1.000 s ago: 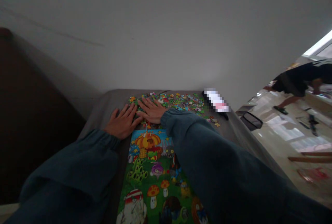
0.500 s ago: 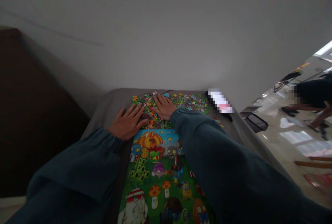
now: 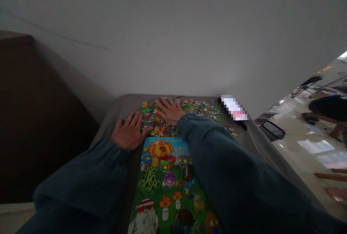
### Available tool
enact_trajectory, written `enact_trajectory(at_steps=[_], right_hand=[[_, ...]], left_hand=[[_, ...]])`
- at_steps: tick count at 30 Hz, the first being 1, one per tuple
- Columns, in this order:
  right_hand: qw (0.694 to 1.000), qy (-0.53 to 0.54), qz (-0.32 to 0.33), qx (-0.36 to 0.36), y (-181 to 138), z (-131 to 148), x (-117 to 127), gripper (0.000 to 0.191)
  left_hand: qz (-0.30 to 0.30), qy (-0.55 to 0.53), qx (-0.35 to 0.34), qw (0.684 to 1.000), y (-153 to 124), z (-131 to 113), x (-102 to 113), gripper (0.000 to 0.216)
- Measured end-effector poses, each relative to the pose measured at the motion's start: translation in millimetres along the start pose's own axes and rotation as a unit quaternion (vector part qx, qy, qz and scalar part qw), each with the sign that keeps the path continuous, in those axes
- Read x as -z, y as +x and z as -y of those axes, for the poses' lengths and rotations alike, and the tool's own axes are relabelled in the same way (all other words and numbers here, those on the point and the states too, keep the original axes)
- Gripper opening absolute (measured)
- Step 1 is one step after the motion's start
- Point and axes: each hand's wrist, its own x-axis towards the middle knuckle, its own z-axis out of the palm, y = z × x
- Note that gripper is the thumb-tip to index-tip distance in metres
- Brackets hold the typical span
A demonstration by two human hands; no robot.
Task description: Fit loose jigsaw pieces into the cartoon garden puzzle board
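- Nearest, at the bottom of the view, two blue-grey sleeves (image 3: 81, 180) run forward over the table (image 3: 123, 105), which has a grey cover; its near edge is out of view.
- Between the sleeves lies a printed picture sheet (image 3: 169, 190), lengthwise toward the table's far edge. It shows cartoon mushrooms, green plants and a pumpkin house; the right sleeve hides part of its right side, and its near end is cut off.
- The left hand (image 3: 129, 133) is palm down toward the table's left edge, beside the sheet's far left corner. Its grip is released, fingers spread, the thumb reaching the border of the pieces.
- Just past the sheet, the puzzle pieces (image 3: 202, 108) lie loose in a broad, many-coloured patch that stretches almost to the table's far edge.
- The right hand (image 3: 171, 113) is palm down over the middle of that patch, its grip released too, fingers fanned out and holding nothing.
- A few stray pieces lie to the right of the patch, near the phone.
- The phone (image 3: 234, 108), its lit screen pixelated, is near the table's far right corner.
- Behind the far edge rises a grey wall (image 3: 173, 39).
- Well beyond the table's right edge, a person in dark clothing (image 3: 330, 107) is partly visible above a glossy floor (image 3: 295, 134).
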Motion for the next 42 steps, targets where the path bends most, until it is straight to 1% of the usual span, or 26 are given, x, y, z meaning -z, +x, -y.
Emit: enact_trajectory(at_steps=[2,4,7,10,13,15,18,20,22,23,25,27,29,31,34,37,40,42], right_hand=[[0.999,0.003,0.021,0.031,-0.4,1.3,2.2,0.065],[0.998,0.009,0.045,0.041,-1.1,0.4,3.2,0.063],[0.999,0.006,0.045,0.030,-3.9,-4.6,2.3,0.065],[0.998,0.013,0.064,0.017,-10.0,-10.3,2.4,0.068],[0.995,0.035,0.089,0.014,-18.2,-14.5,10.8,0.070],[0.994,0.059,0.091,0.020,-26.4,-20.6,23.9,0.071],[0.992,0.104,0.062,0.026,-50.0,-43.2,50.3,0.071],[0.990,0.130,0.038,0.031,-76.4,-65.8,64.9,0.072],[0.990,0.139,0.003,0.034,-109.6,-88.0,70.5,0.067],[0.989,0.143,-0.014,0.026,-126.9,-96.9,68.9,0.061],[0.988,0.142,-0.053,0.003,-158.8,-107.8,57.9,0.051],[0.990,0.125,-0.057,0.022,-181.9,-109.4,40.8,0.042],[0.991,0.101,-0.049,0.066,-193.7,-105.0,25.4,0.034],[0.992,0.084,-0.047,0.085,-196.5,-99.8,17.9,0.030],[0.993,0.080,-0.025,0.087,-195.2,-101.4,24.5,0.028],[0.993,0.099,0.009,0.070,-201.1,-120.5,42.5,0.029],[0.992,0.122,-0.004,0.036,-215.1,-147.4,51.9,0.043],[0.992,0.127,-0.008,0.021,-223.4,-159.7,46.4,0.051]], left_hand=[[-0.013,-0.005,0.013,1.000,2.4,0.8,-0.1,0.083],[-0.032,-0.009,0.006,0.999,4.3,-0.2,0.1,0.083],[-0.055,-0.015,-0.059,0.997,5.3,-5.0,0.1,0.078],[-0.053,-0.021,-0.126,0.990,5.0,-11.2,-1.8,0.072],[-0.054,-0.012,-0.158,0.986,4.4,-15.9,-4.1,0.069],[-0.054,-0.007,-0.168,0.984,3.6,-18.0,-4.5,0.069],[-0.060,-0.009,-0.189,0.980,1.1,-21.3,-3.5,0.072],[-0.069,-0.017,-0.218,0.973,-1.5,-24.5,-3.6,0.074],[-0.067,-0.023,-0.244,0.967,-4.4,-28.1,-5.4,0.078],[-0.062,-0.023,-0.252,0.966,-5.8,-29.8,-6.9,0.081],[-0.051,-0.020,-0.261,0.964,-8.2,-32.4,-9.9,0.086],[-0.043,-0.020,-0.269,0.962,-10.0,-33.8,-11.8,0.087],[-0.038,-0.021,-0.272,0.961,-11.1,-34.3,-12.0,0.086],[-0.029,-0.018,-0.270,0.962,-11.4,-34.2,-11.6,0.085],[-0.021,-0.003,-0.271,0.962,-10.9,-32.5,-12.7,0.083],[-0.033,0.010,-0.284,0.958,-11.1,-28.6,-16.3,0.074],[-0.052,0.023,-0.312,0.948,-12.4,-22.8,-20.9,0.064],[-0.065,0.026,-0.329,0.942,-12.8,-18.8,-24.0,0.061]])
